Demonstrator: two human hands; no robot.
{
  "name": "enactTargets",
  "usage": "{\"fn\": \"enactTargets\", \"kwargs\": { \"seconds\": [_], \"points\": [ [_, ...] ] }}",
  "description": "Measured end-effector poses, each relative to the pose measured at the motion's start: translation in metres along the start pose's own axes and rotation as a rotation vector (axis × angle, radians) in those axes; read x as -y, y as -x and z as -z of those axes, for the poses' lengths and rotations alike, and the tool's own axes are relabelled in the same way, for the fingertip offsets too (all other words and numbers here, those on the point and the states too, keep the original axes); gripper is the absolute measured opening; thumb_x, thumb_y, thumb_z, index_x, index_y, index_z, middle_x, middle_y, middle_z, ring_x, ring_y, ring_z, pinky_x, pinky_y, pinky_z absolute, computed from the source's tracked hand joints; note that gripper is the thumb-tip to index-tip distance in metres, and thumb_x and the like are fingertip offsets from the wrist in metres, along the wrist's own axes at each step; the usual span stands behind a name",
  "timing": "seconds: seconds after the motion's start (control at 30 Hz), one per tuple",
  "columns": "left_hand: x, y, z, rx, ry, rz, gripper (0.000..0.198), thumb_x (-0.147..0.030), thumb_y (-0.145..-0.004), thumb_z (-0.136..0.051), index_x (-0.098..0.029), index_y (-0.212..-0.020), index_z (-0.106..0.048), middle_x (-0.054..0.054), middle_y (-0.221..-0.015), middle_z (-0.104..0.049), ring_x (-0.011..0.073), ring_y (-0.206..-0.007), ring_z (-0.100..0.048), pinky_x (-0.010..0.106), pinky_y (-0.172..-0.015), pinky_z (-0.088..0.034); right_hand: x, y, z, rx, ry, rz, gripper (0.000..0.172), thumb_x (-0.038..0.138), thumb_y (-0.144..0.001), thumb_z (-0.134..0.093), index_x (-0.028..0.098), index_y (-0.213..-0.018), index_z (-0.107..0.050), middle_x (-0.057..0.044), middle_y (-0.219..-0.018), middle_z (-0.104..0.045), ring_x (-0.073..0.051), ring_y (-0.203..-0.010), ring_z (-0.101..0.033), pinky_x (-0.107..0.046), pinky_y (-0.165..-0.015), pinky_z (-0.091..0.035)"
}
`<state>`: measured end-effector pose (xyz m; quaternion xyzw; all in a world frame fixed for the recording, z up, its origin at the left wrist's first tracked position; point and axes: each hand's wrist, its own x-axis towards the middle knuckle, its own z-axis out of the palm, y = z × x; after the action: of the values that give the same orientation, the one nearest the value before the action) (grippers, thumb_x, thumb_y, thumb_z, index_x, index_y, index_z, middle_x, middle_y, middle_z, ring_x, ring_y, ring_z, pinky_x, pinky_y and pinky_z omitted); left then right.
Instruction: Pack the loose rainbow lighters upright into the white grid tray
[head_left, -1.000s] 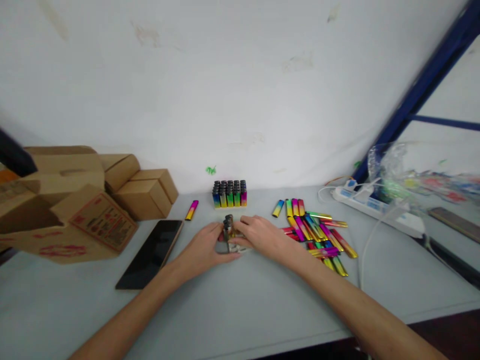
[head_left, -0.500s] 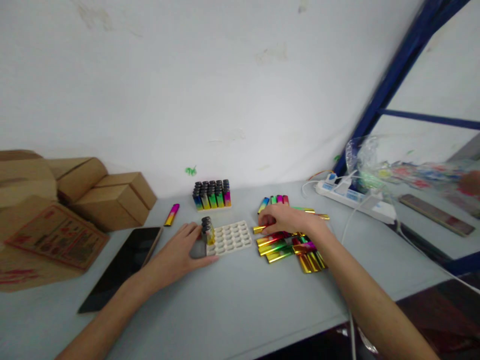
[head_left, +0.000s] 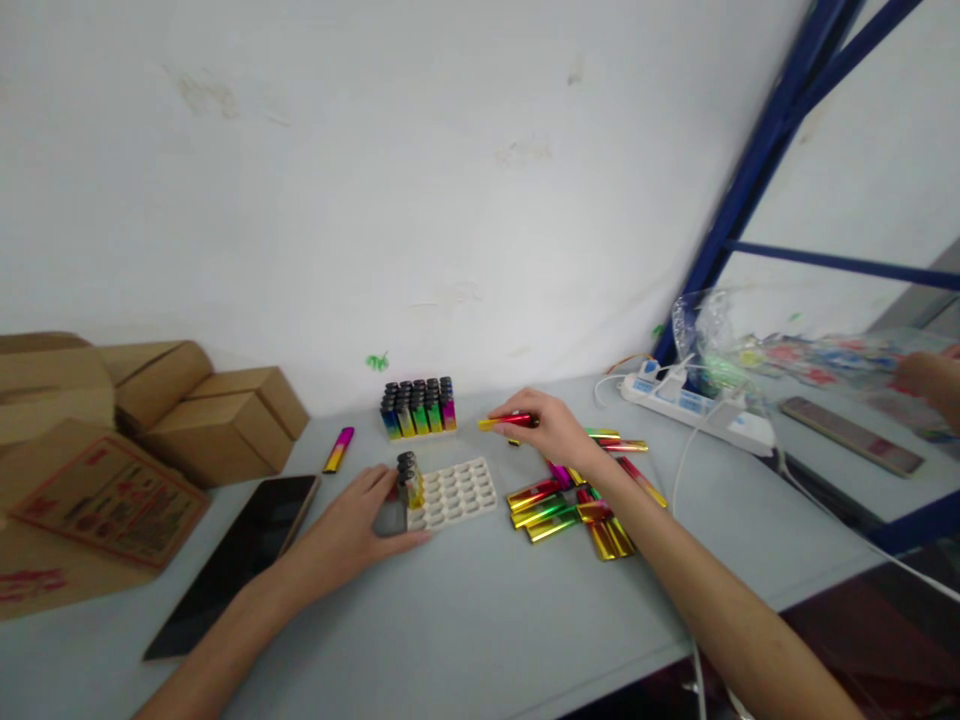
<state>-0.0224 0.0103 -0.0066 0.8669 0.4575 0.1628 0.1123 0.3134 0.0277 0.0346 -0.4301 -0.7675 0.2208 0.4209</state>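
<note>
My left hand [head_left: 346, 528] lies flat on the table, fingers spread, touching the left edge of a white tray with rows of holes [head_left: 457, 492]. A few lighters [head_left: 409, 478] stand in the tray's left corner. My right hand [head_left: 553, 428] is closed on a red and yellow lighter [head_left: 507, 422], held lying sideways above the table behind the tray. A pile of shiny rainbow-coloured lighters [head_left: 581, 495] lies just right of the tray, under my right wrist. A full tray of upright lighters [head_left: 418, 407] stands near the wall.
A dark phone [head_left: 238, 555] lies left of my left hand. Cardboard boxes [head_left: 150, 410] fill the left side. A single pink lighter [head_left: 339, 449] lies by them. A white power strip [head_left: 694, 406] with cables and a clear plastic bag [head_left: 795, 350] sit at right; another person's hand [head_left: 930, 380] shows there.
My right hand left the tray, went to the pile, took a red and yellow lighter and lifted it back toward the tray. My left hand stayed at the tray's left edge.
</note>
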Motion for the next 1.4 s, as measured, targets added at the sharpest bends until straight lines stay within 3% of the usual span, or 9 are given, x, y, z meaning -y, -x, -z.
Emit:
{"fn": "enactTargets", "kwargs": {
  "seconds": [0.2, 0.33, 0.47, 0.67, 0.87, 1.0, 1.13, 1.23, 1.4],
  "points": [
    [-0.008, 0.0, 0.005, 0.009, 0.059, 0.014, 0.058, -0.071, -0.077, -0.074, -0.021, -0.104, -0.066, 0.014, -0.113, -0.07, 0.0346, -0.104, -0.069, 0.05, -0.092, -0.059, 0.006, 0.003, -0.014, 0.08, -0.484, -0.292, 0.026, 0.034, -0.074, -0.087, 0.016, -0.091, -0.081, -0.005, -0.09, -0.078, -0.018, -0.08, -0.067, -0.032, -0.079, -0.051],
    [-0.008, -0.001, 0.004, 0.002, 0.061, 0.009, 0.059, -0.069, -0.077, -0.075, -0.02, -0.107, -0.065, 0.013, -0.11, -0.07, 0.0333, -0.099, -0.068, 0.049, -0.09, -0.059, 0.017, 0.006, -0.017, 0.103, -0.568, -0.397, 0.029, 0.035, -0.072, -0.088, 0.016, -0.092, -0.081, -0.005, -0.088, -0.079, -0.017, -0.08, -0.065, -0.031, -0.079, -0.048],
    [-0.006, 0.0, 0.003, 0.01, 0.066, 0.017, 0.061, -0.069, -0.077, -0.075, -0.019, -0.11, -0.065, 0.014, -0.112, -0.07, 0.0348, -0.102, -0.068, 0.05, -0.092, -0.058, 0.023, 0.004, -0.014, 0.104, -0.504, -0.385, 0.033, 0.045, -0.083, -0.08, 0.016, -0.098, -0.081, -0.005, -0.088, -0.077, -0.015, -0.076, -0.059, -0.028, -0.07, -0.042],
    [-0.007, 0.001, 0.005, 0.009, 0.069, 0.028, 0.057, -0.069, -0.076, -0.076, -0.02, -0.105, -0.066, 0.013, -0.11, -0.07, 0.0349, -0.101, -0.069, 0.048, -0.09, -0.059, 0.024, 0.0, -0.012, 0.054, -0.425, -0.253, 0.045, 0.06, -0.091, -0.068, 0.016, -0.091, -0.077, 0.001, -0.074, -0.062, -0.014, -0.072, -0.055, -0.029, -0.071, -0.043],
    [-0.012, 0.0, 0.008, 0.024, 0.059, 0.043, 0.058, -0.072, -0.075, -0.075, -0.021, -0.101, -0.065, 0.013, -0.108, -0.069, 0.0346, -0.1, -0.068, 0.047, -0.089, -0.058, 0.024, 0.002, -0.017, 0.195, -0.596, -0.23, 0.048, 0.064, -0.094, -0.063, 0.016, -0.096, -0.068, 0.002, -0.07, -0.062, -0.012, -0.063, -0.055, -0.028, -0.067, -0.046],
    [-0.011, 0.0, 0.008, 0.023, 0.05, 0.04, 0.057, -0.072, -0.075, -0.074, -0.021, -0.098, -0.064, 0.012, -0.104, -0.069, 0.0342, -0.097, -0.068, 0.048, -0.087, -0.058, 0.024, 0.003, -0.023, 0.153, -0.705, -0.297, 0.047, 0.067, -0.09, -0.066, 0.02, -0.098, -0.058, 0.009, -0.063, -0.047, -0.008, -0.049, -0.036, -0.022, -0.048, -0.031],
    [-0.008, 0.0, 0.007, -0.001, 0.061, 0.008, 0.049, -0.067, -0.076, -0.076, -0.023, -0.096, -0.065, 0.011, -0.101, -0.069, 0.0328, -0.093, -0.068, 0.047, -0.084, -0.059, 0.025, 0.002, -0.027, 0.101, -0.794, -0.498, 0.058, 0.078, -0.089, -0.052, 0.023, -0.074, -0.045, 0.012, -0.056, -0.023, -0.007, -0.047, -0.013, -0.021, -0.043, -0.01],
    [-0.006, 0.0, 0.005, -0.007, 0.06, 0.026, 0.05, -0.067, -0.075, -0.077, -0.023, -0.097, -0.067, 0.013, -0.103, -0.07, 0.0348, -0.095, -0.069, 0.048, -0.085, -0.059, 0.024, 0.001, -0.029, 0.039, -0.8, -0.541, 0.056, 0.073, -0.09, -0.044, 0.024, -0.064, -0.035, 0.011, -0.052, -0.02, -0.007, -0.045, -0.011, -0.023, -0.043, -0.007],
    [-0.007, 0.0, 0.004, 0.017, 0.068, 0.058, 0.062, -0.071, -0.075, -0.075, -0.02, -0.107, -0.065, 0.015, -0.109, -0.07, 0.0359, -0.101, -0.069, 0.05, -0.089, -0.059, 0.019, 0.001, -0.035, -0.05, -0.755, -0.517, 0.041, 0.054, -0.091, -0.038, 0.025, -0.061, -0.035, 0.009, -0.048, -0.023, -0.008, -0.042, -0.015, -0.023, -0.04, -0.01]
  ]
}}
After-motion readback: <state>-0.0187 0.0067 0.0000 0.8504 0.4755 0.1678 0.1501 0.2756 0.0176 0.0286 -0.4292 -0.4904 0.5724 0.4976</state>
